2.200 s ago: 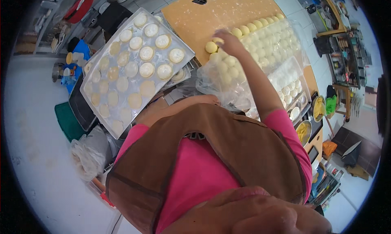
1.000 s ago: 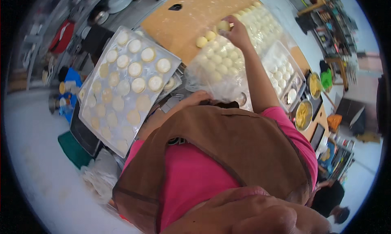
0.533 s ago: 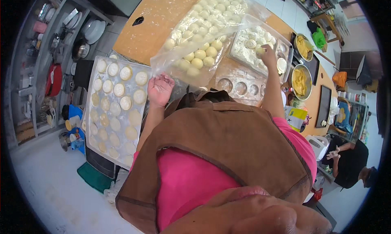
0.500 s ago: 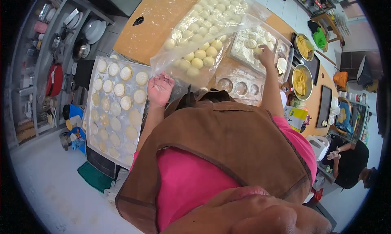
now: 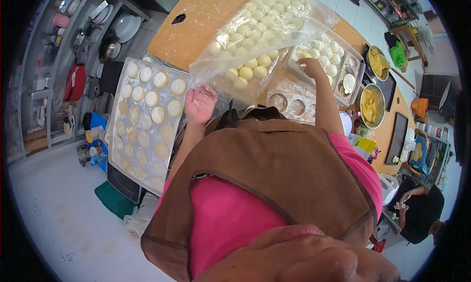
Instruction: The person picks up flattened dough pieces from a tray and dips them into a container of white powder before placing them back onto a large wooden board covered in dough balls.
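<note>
My left hand point(image 5: 201, 104) is palm up and floury, its fingers loosely spread with nothing in them. It is beside a large tray point(image 5: 114, 135) of flat round dough discs point(image 5: 160, 79). To the right, my right hand point(image 5: 310, 68) reaches into a clear plastic tray point(image 5: 363, 68) where floured dough balls point(image 5: 324, 61) lie. Its fingers bend down together by a yellowish ball point(image 5: 304, 55); whatever is under the fingertips is hidden. Between the hands, a plastic sheet point(image 5: 211, 66) partly covers many pale dough balls point(image 5: 251, 64).
A mould board point(image 5: 271, 92) with round hollows lies before my apron. Metal bowls of yellow filling point(image 5: 371, 105) and dark baking trays point(image 5: 396, 139) stand at the right. Shelves point(image 5: 46, 71) line the left. At lower right is another person point(image 5: 422, 211), hands together.
My right hand has moved slightly left within the floury tray, and more floured balls show there. My left hand stays palm up. The whole view has shifted a little to the right.
</note>
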Tool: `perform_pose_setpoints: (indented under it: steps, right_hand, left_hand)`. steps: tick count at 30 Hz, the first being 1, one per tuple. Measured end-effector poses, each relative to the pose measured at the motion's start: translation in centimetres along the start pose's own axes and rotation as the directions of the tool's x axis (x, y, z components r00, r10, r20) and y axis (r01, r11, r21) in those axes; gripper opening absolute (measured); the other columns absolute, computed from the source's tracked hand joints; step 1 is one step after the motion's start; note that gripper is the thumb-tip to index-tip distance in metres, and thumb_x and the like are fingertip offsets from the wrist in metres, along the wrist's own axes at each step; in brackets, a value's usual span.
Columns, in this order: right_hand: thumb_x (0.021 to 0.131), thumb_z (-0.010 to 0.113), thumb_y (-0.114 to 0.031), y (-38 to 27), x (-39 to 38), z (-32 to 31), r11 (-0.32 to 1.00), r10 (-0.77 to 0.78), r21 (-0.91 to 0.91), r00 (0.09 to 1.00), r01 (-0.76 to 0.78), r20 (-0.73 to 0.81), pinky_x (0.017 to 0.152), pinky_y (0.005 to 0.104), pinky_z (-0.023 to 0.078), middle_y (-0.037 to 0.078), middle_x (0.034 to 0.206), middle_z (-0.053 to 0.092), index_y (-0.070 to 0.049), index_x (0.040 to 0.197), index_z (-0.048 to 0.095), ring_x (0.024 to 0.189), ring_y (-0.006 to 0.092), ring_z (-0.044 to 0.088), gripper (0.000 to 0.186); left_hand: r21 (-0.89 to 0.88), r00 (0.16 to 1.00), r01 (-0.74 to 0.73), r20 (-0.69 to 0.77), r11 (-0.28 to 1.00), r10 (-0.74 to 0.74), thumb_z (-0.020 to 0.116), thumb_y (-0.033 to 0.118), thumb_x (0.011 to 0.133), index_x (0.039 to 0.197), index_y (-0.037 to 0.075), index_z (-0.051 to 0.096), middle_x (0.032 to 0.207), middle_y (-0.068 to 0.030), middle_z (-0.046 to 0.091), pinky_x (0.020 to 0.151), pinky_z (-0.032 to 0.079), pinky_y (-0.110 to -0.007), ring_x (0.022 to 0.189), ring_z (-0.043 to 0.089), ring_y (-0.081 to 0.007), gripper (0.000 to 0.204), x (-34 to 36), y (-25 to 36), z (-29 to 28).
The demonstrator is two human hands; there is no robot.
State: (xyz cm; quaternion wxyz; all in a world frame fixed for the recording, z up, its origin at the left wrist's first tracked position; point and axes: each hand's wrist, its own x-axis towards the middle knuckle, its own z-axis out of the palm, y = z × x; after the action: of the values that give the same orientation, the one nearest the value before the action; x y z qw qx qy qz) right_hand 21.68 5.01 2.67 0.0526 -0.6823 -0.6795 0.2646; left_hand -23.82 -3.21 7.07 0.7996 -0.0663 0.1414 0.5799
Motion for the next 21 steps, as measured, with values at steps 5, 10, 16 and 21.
perform_pose_setpoints:
  steps: [5,10,16,21]
  right_hand:
    - [0.070,0.053,0.009,1.3,-0.5,0.0,0.995,-0.088,-0.026,0.987,0.092,0.136,0.089,0.0355,0.046,0.013,0.109,0.065,-0.010,0.108,0.066,0.102,0.0297,0.060,0.045]
    - [0.069,0.052,0.008,3.5,0.6,-0.3,0.960,-0.235,-0.088,0.938,0.265,0.256,0.089,0.0366,0.046,0.012,0.113,0.064,-0.017,0.111,0.066,0.103,0.0306,0.060,0.051]
    - [0.069,0.058,0.003,4.1,1.6,-0.9,0.930,-0.181,-0.245,0.923,0.272,0.339,0.080,0.0363,0.048,0.012,0.095,0.067,-0.011,0.101,0.068,0.090,0.0300,0.062,0.037]
    - [0.070,0.066,-0.005,3.8,1.8,-3.6,0.990,-0.042,0.133,0.996,0.053,-0.085,0.076,0.0355,0.048,0.015,0.093,0.067,-0.004,0.099,0.067,0.084,0.0259,0.063,0.029]
  left_hand:
    - [0.000,1.000,-0.010,-0.023,1.000,0.010,0.047,0.027,0.090,0.081,0.011,0.059,0.103,-0.0084,0.062,0.089,0.041,-0.045,0.098,0.055,-0.0254,0.023,-0.4,0.3,0.0]
    - [0.030,0.995,-0.007,-0.101,1.000,0.010,0.046,0.027,0.091,0.083,0.011,0.055,0.101,-0.0086,0.061,0.089,0.041,-0.045,0.097,0.055,-0.0254,0.020,-0.7,0.1,0.1]
    - [0.007,0.995,-0.008,-0.096,1.000,0.009,0.047,0.027,0.090,0.083,0.010,0.055,0.101,-0.0095,0.061,0.088,0.041,-0.046,0.097,0.054,-0.0262,0.020,-1.1,-0.3,0.1]
    - [0.002,0.996,-0.014,-0.086,1.000,0.014,0.048,0.027,0.090,0.083,0.010,0.056,0.103,-0.0100,0.061,0.088,0.041,-0.046,0.098,0.054,-0.0267,0.020,-1.4,-0.1,-0.5]
